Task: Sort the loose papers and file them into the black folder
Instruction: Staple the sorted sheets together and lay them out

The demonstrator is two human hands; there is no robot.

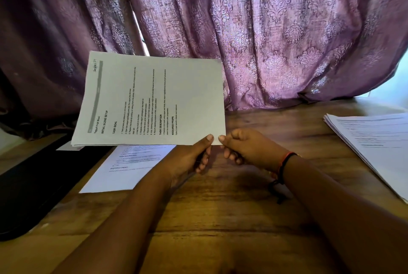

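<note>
Both hands pinch the near corner of the printed sheets (150,97), held up off the wooden table (220,218): the left hand (194,154) has its thumb on top, and the right hand (245,147) is just beside it. The number of sheets cannot be counted. Below and left of the grip they hide part of a single page (123,170). Farther left, the black folder (33,185) runs out of frame. Right of the grip, a paper stack (371,139) is cut off. A purple patterned curtain (287,30) hangs behind.
</note>
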